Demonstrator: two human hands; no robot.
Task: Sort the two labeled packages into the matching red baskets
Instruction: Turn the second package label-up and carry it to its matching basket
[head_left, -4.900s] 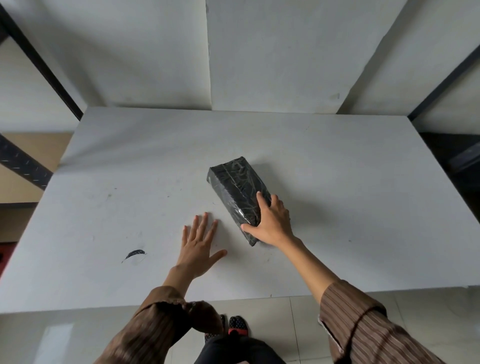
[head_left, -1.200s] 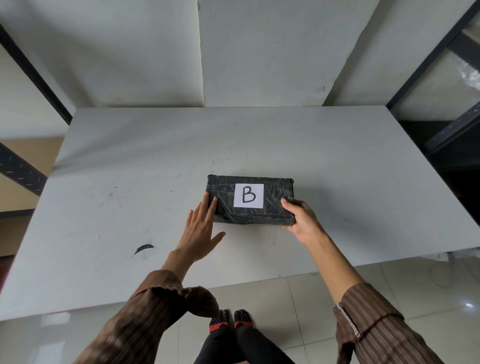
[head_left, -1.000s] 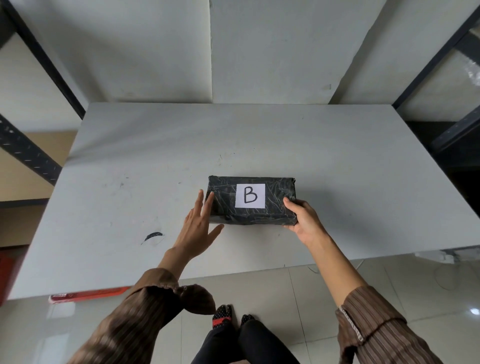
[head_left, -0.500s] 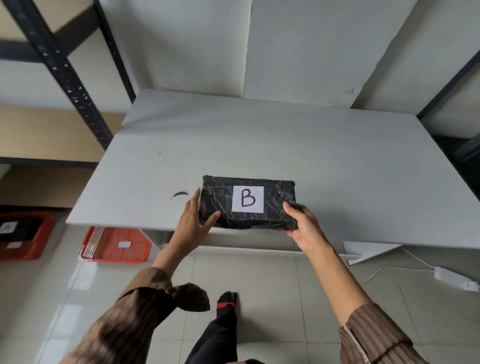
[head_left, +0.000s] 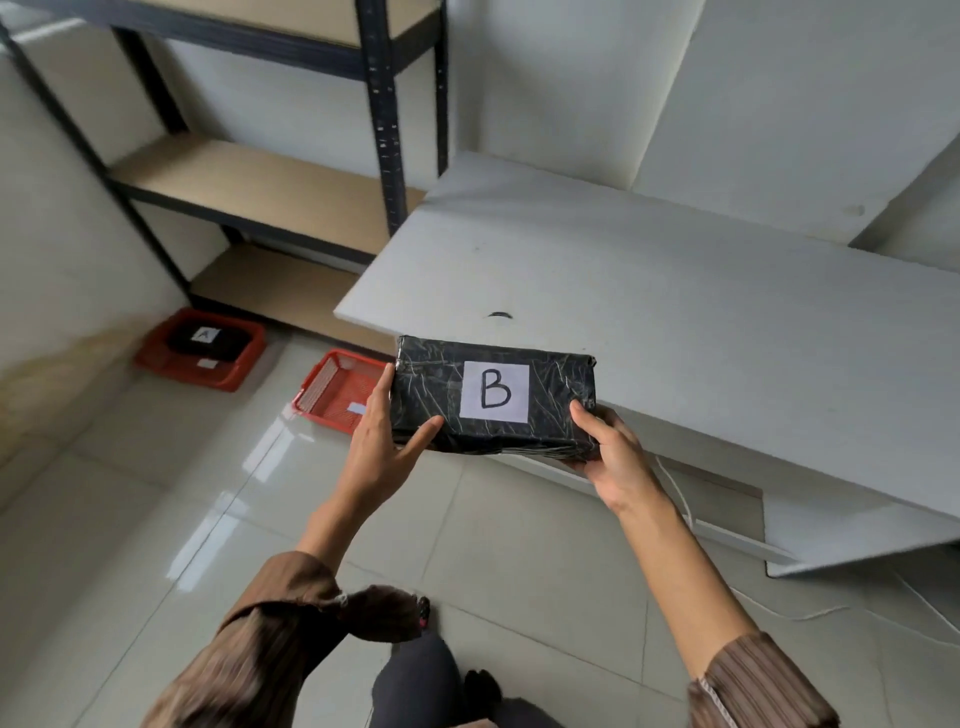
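A black wrapped package with a white label "B" (head_left: 550, 395) is held in the air off the table's near-left edge. My left hand (head_left: 382, 441) grips its left end and my right hand (head_left: 608, 452) grips its right end. On the floor to the left stand two red baskets. The far one (head_left: 156, 358) holds a black package labelled "A" (head_left: 205, 336). The nearer red basket (head_left: 332, 387) has a small white tag inside and sits partly behind my left hand.
The white table (head_left: 701, 312) fills the right side. A dark metal shelf rack with wooden boards (head_left: 260, 187) stands at the back left. White cables (head_left: 831, 613) lie on the tiled floor under the table. My feet are at the bottom.
Both hands have lifted the "B" package off the table and carried it left past the edge. The view has turned left, bringing both red baskets and the shelf rack into sight.
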